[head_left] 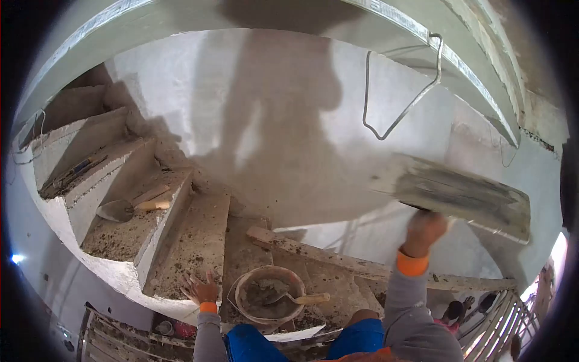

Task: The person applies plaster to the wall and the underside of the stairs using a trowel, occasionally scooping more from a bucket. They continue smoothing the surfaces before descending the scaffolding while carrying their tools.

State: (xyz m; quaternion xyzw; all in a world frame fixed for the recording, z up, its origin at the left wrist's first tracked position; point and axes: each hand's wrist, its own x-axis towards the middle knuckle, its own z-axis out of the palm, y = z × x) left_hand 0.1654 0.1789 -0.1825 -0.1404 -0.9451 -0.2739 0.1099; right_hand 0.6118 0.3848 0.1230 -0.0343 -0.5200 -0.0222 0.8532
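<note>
My right hand [424,232] is closed on the edge of a long flat plastering float [461,196], which lies against the wall [289,175] at the right. The hand is slightly blurred. With fingers spread, my left hand [200,289] rests on a concrete step [193,247] and holds nothing. Between my arms sits a bucket [268,295] of wet mortar. A trowel with a wooden handle [312,298] leans in it. Another trowel [117,210] lies on a step at the left.
Concrete stairs [120,163] climb to the left, with tools on a higher step. A wooden plank [338,259] runs along the wall's foot. A bent metal rod [398,120] hangs above. Below right, a person [453,311] is near wooden slats [497,326].
</note>
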